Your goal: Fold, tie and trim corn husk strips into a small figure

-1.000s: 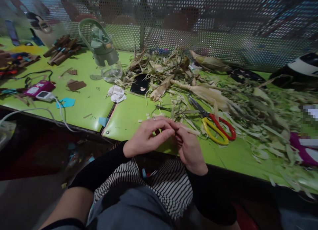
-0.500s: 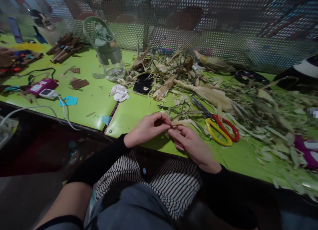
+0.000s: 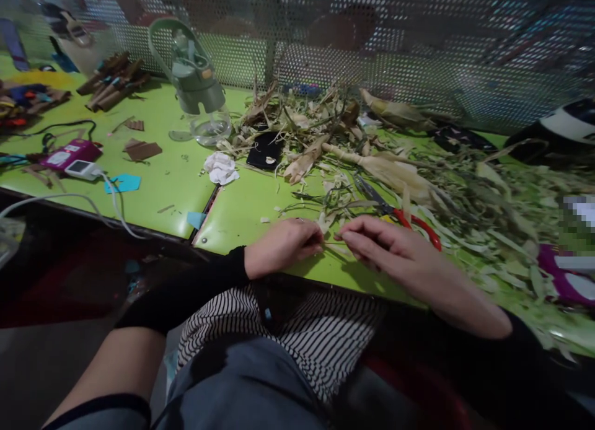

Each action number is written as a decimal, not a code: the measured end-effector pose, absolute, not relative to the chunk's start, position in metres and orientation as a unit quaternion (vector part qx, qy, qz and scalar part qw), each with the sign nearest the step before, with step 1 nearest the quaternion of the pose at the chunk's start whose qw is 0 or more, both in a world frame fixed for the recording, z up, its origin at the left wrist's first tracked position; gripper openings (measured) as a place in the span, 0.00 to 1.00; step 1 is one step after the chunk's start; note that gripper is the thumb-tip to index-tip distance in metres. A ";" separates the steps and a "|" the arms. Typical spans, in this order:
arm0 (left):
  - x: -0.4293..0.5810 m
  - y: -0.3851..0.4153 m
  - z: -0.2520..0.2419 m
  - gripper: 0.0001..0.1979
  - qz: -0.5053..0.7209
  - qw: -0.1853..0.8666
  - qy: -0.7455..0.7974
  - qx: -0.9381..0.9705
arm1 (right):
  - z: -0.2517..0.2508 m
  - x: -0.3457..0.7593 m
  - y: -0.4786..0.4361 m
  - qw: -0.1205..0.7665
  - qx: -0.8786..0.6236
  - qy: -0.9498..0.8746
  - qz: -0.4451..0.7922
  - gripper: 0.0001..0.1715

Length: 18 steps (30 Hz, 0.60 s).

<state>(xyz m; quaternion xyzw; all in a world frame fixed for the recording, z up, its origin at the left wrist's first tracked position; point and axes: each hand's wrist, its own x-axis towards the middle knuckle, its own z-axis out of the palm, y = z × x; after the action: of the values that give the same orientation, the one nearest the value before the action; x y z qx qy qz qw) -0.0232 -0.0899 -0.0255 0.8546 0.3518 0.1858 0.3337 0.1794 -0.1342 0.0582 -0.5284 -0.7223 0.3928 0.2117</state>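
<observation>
A thin pale strand (image 3: 331, 243) runs between my two hands just above the front part of the green table (image 3: 246, 222). My left hand (image 3: 289, 244) is closed, its fingers pinched on the strand's left end. The thumb and forefinger of my right hand (image 3: 388, 247) pinch the other end. Behind my right hand lie scissors (image 3: 421, 227) with red and yellow handles, partly covered by that hand. Shredded dry corn husks (image 3: 395, 176) spread around the scissors and beyond both hands. What the strand is made of is too fine to tell.
A black phone (image 3: 264, 151) lies among the husks, beside crumpled tissue (image 3: 221, 168). A water bottle (image 3: 199, 89) stands at the back left, near brown rolls (image 3: 114, 83). A purple device (image 3: 72, 154) with a white cable lies left. A perforated metal screen (image 3: 325, 46) closes the rear.
My hands have drawn apart, my right hand moving right over the scissors' handles. The thin strand now shows stretched between them. The view has shifted slightly.
</observation>
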 end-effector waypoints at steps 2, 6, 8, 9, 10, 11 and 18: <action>-0.022 -0.088 -0.026 0.05 0.179 0.320 0.351 0.861 | 0.072 0.170 -0.114 0.191 -0.510 -0.751 0.373 0.22; -0.024 -0.086 -0.023 0.08 0.192 0.359 0.366 0.837 | 0.085 0.148 -0.066 0.201 -0.453 -0.817 0.293 0.19; -0.026 -0.085 -0.020 0.09 0.216 0.413 0.373 0.802 | 0.083 0.143 -0.048 0.267 -0.438 -0.835 0.199 0.18; -0.027 -0.084 -0.018 0.09 0.232 0.449 0.376 0.777 | 0.080 0.143 -0.043 0.295 -0.433 -0.838 0.155 0.18; -0.028 -0.083 -0.017 0.09 0.247 0.492 0.374 0.747 | 0.075 0.144 -0.041 0.317 -0.431 -0.837 0.119 0.17; -0.029 -0.082 -0.015 0.09 0.260 0.538 0.366 0.713 | 0.069 0.148 -0.042 0.334 -0.434 -0.832 0.092 0.16; -0.024 -0.053 -0.002 0.16 0.286 0.684 0.282 0.609 | 0.023 0.188 -0.071 0.308 -0.449 -0.836 0.065 0.13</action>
<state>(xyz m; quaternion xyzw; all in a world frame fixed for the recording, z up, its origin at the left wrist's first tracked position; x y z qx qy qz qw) -0.0241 -0.0529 -0.0016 0.6093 0.2816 0.2856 0.6840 0.1880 -0.0712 0.0234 -0.4488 -0.8363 0.0654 0.3080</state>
